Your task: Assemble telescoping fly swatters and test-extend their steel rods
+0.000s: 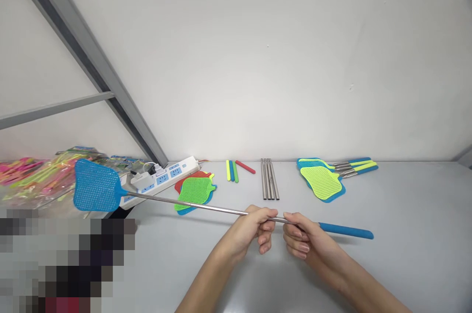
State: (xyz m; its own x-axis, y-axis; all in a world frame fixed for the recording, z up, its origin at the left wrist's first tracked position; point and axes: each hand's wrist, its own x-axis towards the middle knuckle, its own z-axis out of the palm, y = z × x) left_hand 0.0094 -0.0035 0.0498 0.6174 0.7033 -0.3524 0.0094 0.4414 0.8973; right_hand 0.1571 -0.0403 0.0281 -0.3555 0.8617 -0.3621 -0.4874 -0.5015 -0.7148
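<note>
- Left hand (252,227) and right hand (304,235) are gripping the blue swatter (206,207) by its metal shaft (165,200).
- Swatter is hovering over worktop (405,219), mesh head (96,187) pointing toward left edge.
- Metal tubes (270,179) are lying near back edge.

- Swatter head (98,185), left: perforated plastic.
- Rod (221,210): polished metal.
- Handle (346,231): smooth, matt.
- Far tubes (270,180): glossy metal.
- Table (409,210): smooth, soft sheen.
- Bags (51,173), far left: crinkled clear plastic.
</note>
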